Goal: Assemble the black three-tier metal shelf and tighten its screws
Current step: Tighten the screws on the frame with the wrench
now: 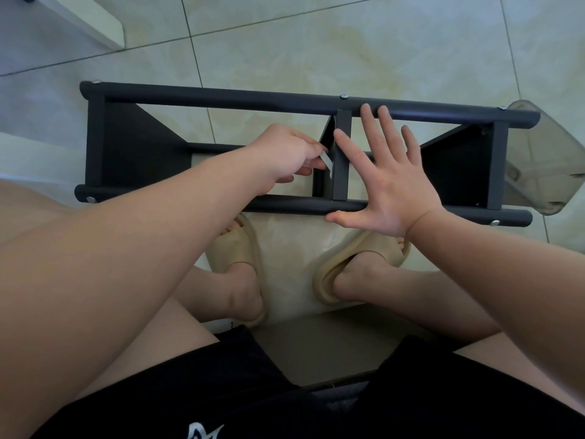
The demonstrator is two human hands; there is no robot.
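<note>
The black three-tier metal shelf (221,98) lies on its side on the tiled floor in front of my feet, its two long poles running left to right with silver screw heads along them. My left hand (286,155) pinches a small silver hex key (327,161) beside the middle crossbar (342,160), between the poles. My right hand (387,175) lies flat with fingers spread across the frame just right of that crossbar, thumb on the near pole.
My feet in beige slippers (357,264) stand on pale paper just below the shelf. A clear plastic piece (538,160) lies at the shelf's right end. A white furniture edge (85,20) is at the top left.
</note>
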